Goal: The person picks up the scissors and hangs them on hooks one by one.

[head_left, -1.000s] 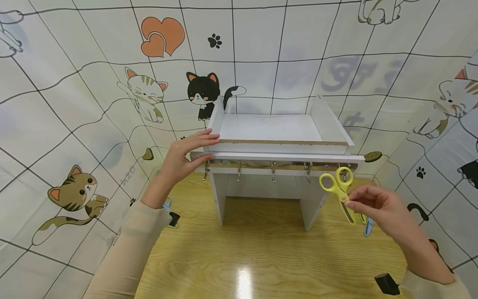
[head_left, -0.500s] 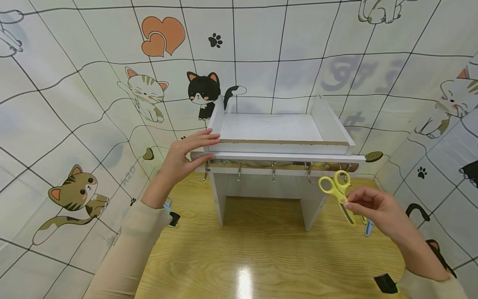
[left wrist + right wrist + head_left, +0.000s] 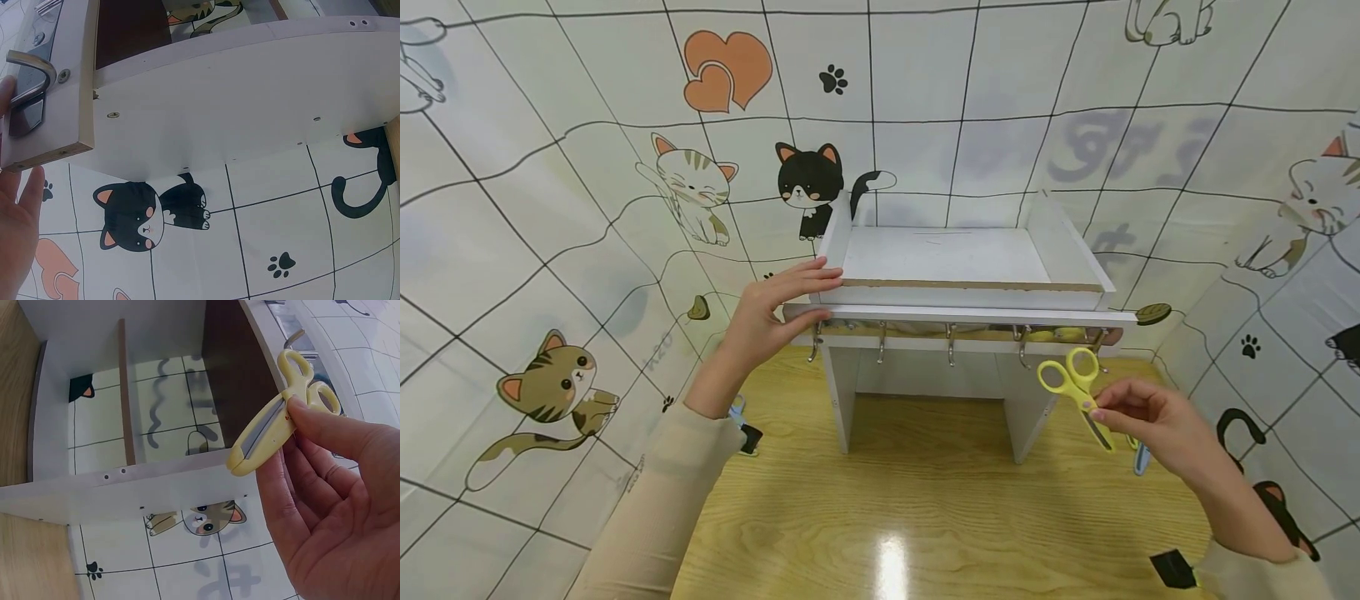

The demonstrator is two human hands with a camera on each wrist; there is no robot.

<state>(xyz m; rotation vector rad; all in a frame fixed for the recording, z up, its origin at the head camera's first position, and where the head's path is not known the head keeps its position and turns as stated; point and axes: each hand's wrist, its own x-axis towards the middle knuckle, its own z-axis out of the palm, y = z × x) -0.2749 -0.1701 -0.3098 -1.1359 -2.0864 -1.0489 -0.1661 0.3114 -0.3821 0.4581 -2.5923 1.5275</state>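
In the head view my left hand [image 3: 767, 312] rests on the front left corner of a white shelf unit [image 3: 970, 317], fingers straight on top and thumb on its front ledge. At the right, my right hand [image 3: 1153, 417] pinches yellow scissors [image 3: 1078, 383] by the covered blades between thumb and fingers. Their two finger loops point up, just below the rightmost metal hook [image 3: 1099, 340] on the ledge; whether they touch it I cannot tell. The right wrist view shows the scissors [image 3: 269, 431] tilted, blades toward the shelf's side panel.
Several metal hooks [image 3: 951, 343] line the shelf's front. A low-walled tray top [image 3: 940, 254] sits above. A blue-handled item [image 3: 1141, 458] lies behind the right hand, and other blue scissors-like things [image 3: 737, 408] by the left sleeve. Printed cloth walls surround the wood-grain table [image 3: 820, 517].
The scissors have dropped a little and shifted slightly left, with the loops now lower relative to the hook. My left hand has stayed in place on the shelf corner.
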